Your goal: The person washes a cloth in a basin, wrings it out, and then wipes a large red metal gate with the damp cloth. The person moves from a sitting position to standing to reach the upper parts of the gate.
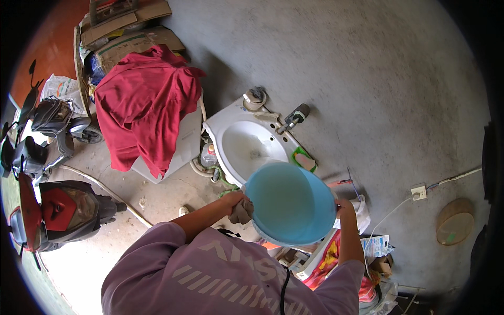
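Observation:
A light blue plastic basin (283, 208) with cloudy water in it is in front of my body, overlapping the near side of the white ceramic washbasin (252, 147) in view. My right hand (345, 209) grips its right rim. At the left rim, my left hand (235, 200) clutches a wet-looking grey-brown cloth (241, 212); whether those fingers also hook the rim is hidden. The sink bowl has a grey smudge around its drain. A dark-handled tap (293, 118) rises at the sink's back edge. Beside it lies a green soap dish (305, 158) with a pale bar of soap.
A red cloth (147, 104) drapes over a pale box-shaped appliance (191, 138) left of the sink. Two scooters (67, 206) stand farther left. A container (254, 98) sits on the sink's back corner. A wall socket (418, 192) with a cable is at right.

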The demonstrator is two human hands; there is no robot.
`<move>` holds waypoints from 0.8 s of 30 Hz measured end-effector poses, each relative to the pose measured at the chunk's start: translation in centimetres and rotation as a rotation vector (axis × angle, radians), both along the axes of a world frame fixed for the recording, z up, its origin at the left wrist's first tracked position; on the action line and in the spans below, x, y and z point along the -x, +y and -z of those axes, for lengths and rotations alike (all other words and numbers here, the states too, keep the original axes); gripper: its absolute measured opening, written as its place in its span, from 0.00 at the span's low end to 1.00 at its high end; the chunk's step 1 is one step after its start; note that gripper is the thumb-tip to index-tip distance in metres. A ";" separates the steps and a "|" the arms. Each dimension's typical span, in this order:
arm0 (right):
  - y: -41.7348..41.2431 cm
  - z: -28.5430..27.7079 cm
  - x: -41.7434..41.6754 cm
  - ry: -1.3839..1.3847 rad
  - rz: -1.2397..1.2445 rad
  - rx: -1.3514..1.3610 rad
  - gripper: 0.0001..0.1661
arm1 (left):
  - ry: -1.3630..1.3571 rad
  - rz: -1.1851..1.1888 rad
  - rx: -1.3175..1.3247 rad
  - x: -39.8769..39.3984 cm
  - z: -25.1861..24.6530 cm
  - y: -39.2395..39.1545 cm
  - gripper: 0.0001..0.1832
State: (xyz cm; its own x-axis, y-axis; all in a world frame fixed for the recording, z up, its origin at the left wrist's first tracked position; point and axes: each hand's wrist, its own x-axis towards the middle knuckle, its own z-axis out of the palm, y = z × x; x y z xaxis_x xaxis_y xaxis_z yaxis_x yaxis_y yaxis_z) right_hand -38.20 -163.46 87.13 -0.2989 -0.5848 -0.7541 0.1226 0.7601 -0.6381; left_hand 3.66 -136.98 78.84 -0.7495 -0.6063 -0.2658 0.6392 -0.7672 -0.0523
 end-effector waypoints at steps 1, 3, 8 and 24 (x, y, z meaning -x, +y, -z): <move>-0.1 0.1 0.1 0.000 0.007 -0.014 0.07 | 0.167 0.070 0.031 -0.2 -0.1 0.0 0.10; -0.4 0.3 0.3 -0.005 0.006 -0.020 0.06 | -0.323 -0.104 -0.038 0.7 -1.1 0.3 0.09; -1.2 1.5 2.4 -0.012 -0.086 0.025 0.08 | -0.527 -0.198 -0.069 1.2 -0.6 0.3 0.07; -0.6 -1.3 -1.5 0.153 -0.501 0.156 0.10 | -0.365 -0.201 -0.015 1.3 3.6 0.3 0.09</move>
State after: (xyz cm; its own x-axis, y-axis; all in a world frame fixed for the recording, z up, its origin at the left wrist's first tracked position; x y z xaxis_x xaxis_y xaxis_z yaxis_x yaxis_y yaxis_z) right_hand -36.66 -164.09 88.46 -0.0544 -0.7851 -0.6170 -0.3332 0.5968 -0.7300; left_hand 2.40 -136.63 75.24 -0.4712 -0.7251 -0.5022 0.7552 -0.6258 0.1951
